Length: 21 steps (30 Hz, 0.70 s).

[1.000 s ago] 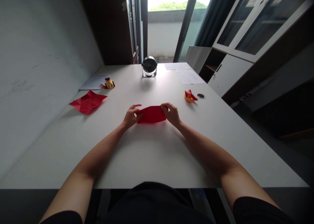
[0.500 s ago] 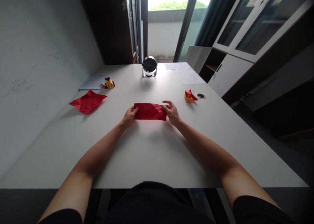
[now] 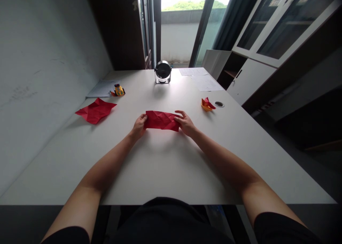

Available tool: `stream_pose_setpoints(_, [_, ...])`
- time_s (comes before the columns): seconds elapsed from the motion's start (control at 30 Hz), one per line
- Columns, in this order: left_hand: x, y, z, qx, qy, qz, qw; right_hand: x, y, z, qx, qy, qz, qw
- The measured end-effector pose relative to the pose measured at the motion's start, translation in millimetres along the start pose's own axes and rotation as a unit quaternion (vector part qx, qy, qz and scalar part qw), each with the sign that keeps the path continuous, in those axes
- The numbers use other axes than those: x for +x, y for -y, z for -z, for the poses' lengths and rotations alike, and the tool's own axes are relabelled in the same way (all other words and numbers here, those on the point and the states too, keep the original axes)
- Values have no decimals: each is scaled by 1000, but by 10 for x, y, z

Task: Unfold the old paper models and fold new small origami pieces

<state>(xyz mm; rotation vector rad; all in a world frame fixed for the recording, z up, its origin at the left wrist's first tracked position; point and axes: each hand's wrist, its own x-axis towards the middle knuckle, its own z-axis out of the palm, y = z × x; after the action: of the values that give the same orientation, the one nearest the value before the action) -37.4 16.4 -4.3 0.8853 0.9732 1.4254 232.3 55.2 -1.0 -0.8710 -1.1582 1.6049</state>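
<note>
A red sheet of paper (image 3: 161, 120), folded into a wide strip and creased, is held up over the middle of the desk. My left hand (image 3: 139, 125) pinches its left end, thumb in front. At the right end my right hand (image 3: 186, 122) grips it between the thumb and the fingers behind, with the index finger raised above the edge. Both hands are closed on the paper. Left of them lies a second red paper (image 3: 96, 110), unfolded, with raised creases. To the right sits a small orange and red folded paper boat (image 3: 206, 104).
On the white desk (image 3: 171, 165), a round black fan-like device (image 3: 162, 72) on a metal stand is at the back. A small yellow toy (image 3: 118, 90) stands back left by a paper sheet (image 3: 98, 89). More printed sheets (image 3: 204, 82) and a cable hole (image 3: 219, 104) are at right.
The red strip has shifted slightly left at its right end and now bends and wrinkles more. My right hand has moved a little left and inward with it; my left hand has barely moved.
</note>
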Motion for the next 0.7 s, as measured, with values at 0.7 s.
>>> stream_pose_setpoints(0.7, [-110,41,-195,58,1,59,997,-45,1,-98,-150,-49,189,969])
